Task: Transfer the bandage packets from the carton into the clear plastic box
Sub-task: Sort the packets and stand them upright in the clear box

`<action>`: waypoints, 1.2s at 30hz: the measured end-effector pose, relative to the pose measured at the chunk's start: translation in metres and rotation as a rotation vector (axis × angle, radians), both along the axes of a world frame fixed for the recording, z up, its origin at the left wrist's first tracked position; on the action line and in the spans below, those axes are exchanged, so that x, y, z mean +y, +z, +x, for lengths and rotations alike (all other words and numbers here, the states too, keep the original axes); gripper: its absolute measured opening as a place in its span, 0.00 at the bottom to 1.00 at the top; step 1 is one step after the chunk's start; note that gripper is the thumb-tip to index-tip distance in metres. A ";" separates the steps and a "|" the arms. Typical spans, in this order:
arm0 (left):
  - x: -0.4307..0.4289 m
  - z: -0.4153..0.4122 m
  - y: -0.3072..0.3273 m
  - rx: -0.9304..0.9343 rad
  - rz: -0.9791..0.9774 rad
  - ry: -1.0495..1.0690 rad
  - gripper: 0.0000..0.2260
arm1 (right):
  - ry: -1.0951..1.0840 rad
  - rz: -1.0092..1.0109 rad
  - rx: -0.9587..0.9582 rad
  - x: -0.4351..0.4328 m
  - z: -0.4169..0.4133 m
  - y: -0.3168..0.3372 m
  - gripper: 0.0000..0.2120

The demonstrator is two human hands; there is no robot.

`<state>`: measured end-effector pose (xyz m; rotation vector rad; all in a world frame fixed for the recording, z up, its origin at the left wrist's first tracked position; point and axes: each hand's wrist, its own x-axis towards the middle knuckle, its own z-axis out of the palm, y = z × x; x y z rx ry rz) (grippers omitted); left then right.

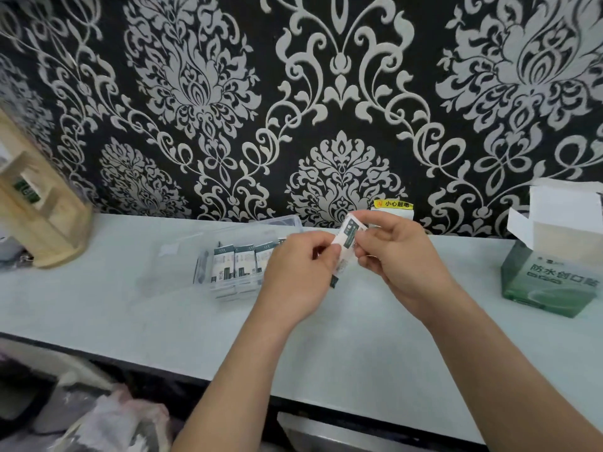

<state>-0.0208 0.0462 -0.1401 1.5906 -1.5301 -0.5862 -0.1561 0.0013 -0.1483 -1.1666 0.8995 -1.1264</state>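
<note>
- Holding one small white-and-dark-green bandage packet [347,238] up in the air between both hands, over the pale smooth desk [359,337] and close to the wall.
- Our left hand [300,269] pinches the lower part, fingers [321,252] curled in tight. A dark green corner of the packet pokes out below that hand.
- Our right hand [403,256] pinches the upper part, thumb and fingers [370,223] closed narrow on it. So both hands are on the same packet, which is tilted with its top leaning right.
- The clear plastic box [235,288] sits on the desk just left of our left hand, partly hidden behind it. It's see-through and a bit blurry, so we can't really tell how the lid lies.
- Inside the box there's a row of matching packets [244,261] standing upright side by side, at least three showing.
- The green cardboard carton [548,282] with white print is way over at the right end of the desk, well apart from the box, with its white top flaps [518,223] open. We can't see what's inside from here.
- Other stuff: a light wooden rack [36,207] at the far left of the desk, a yellow sticker [394,204] on the wall behind our right hand, black wallpaper with a silvery floral pattern [339,93], and a crumpled plastic bag [124,419] below the desk edge.
</note>
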 end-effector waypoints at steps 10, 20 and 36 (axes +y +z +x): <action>-0.012 0.091 0.025 0.302 0.038 0.330 0.09 | 0.112 -0.148 0.469 -0.020 0.098 0.036 0.12; -0.030 0.128 -0.005 -0.430 0.245 0.217 0.13 | 0.164 -0.301 1.250 -0.043 0.139 0.024 0.15; -0.047 0.138 -0.011 -0.663 0.259 -0.187 0.14 | 0.133 -0.420 1.325 -0.044 0.143 0.028 0.13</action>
